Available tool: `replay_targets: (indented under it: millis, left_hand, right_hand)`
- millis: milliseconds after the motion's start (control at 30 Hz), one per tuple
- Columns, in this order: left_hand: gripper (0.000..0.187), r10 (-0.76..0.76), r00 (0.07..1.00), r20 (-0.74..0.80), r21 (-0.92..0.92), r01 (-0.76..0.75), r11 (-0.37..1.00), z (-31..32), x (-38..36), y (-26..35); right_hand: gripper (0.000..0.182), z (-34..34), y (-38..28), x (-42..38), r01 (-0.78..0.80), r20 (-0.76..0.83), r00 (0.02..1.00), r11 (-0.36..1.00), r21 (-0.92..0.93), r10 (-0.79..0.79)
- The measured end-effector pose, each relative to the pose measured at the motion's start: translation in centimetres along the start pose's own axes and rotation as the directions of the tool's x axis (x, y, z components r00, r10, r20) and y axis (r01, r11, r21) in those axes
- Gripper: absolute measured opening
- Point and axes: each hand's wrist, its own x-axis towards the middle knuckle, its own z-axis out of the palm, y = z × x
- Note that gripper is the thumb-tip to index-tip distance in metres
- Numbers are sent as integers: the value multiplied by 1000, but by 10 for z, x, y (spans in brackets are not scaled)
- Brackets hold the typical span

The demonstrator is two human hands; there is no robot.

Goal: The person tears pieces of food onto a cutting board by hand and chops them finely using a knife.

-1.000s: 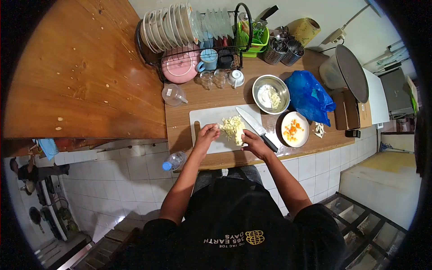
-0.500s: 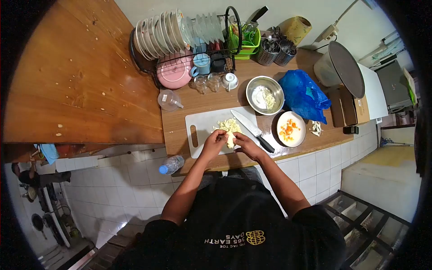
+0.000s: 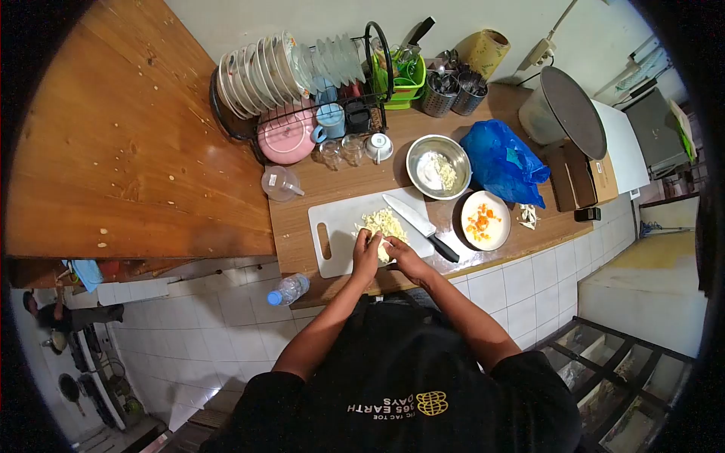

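Observation:
My left hand [image 3: 366,255] and my right hand [image 3: 406,260] meet over the near part of the white cutting board [image 3: 340,214]. Between their fingers is a pale, whitish food piece [image 3: 384,251], partly covered by them. Just beyond the fingers lies a heap of chopped pale bits [image 3: 384,222] on the board. The knife [image 3: 411,215] rests at the board's right side, blade pointing away and left, its black handle past the edge. A steel bowl [image 3: 439,167] behind it holds more pale bits. To the right, a white plate [image 3: 495,240] carries orange pieces.
A dish rack [image 3: 302,113] with plates and cups stands at the back left. Beside the bowl is a blue plastic bag [image 3: 502,162]. A water bottle [image 3: 289,290] lies at the near left table edge. Another person [image 3: 64,313] is at the far left.
The view has shifted slightly. My hands have come closer together around the pale piece, which is now more covered; my left hand's fingers point more away from me.

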Motion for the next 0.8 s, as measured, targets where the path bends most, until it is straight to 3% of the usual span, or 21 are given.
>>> replay_targets:
  millis: [133,200,267,367,433,567,600,733,800]
  left_hand:
    - [26,-17,997,-78,-82,11,997,6,-4,0]
    - [27,-34,997,-69,-76,29,997,8,-8,1]
    - [29,-51,997,-64,-66,47,997,11,-12,3]
    - [36,-9,990,-138,-4,9,1000,15,-10,-8]
    - [33,120,983,-142,148,-99,984,10,-1,-34]
    - [28,113,989,-92,209,-92,974,21,-1,-5]
    - [27,103,982,-157,171,-75,982,23,4,-7]
    - [22,19,944,-330,23,-12,1000,33,23,-7]
    - [22,-51,914,-404,-66,26,997,34,34,-6]
  right_hand:
    - [30,7,8,1,-9,-134,991,1000,18,11]
    - [29,7,16,7,167,-141,973,977,-131,-185]
    - [28,7,21,5,143,-184,969,980,-135,-167]
    - [29,10,30,6,144,-262,947,976,-162,-184]
    - [30,9,41,10,167,-306,926,968,-188,-220]
    - [34,16,39,16,155,-476,800,892,-424,-365]
    - [35,18,36,16,119,-504,755,843,-524,-420]
    - [34,18,30,29,126,-574,660,824,-552,-485]
    - [33,19,29,41,184,-609,703,922,-341,-366]
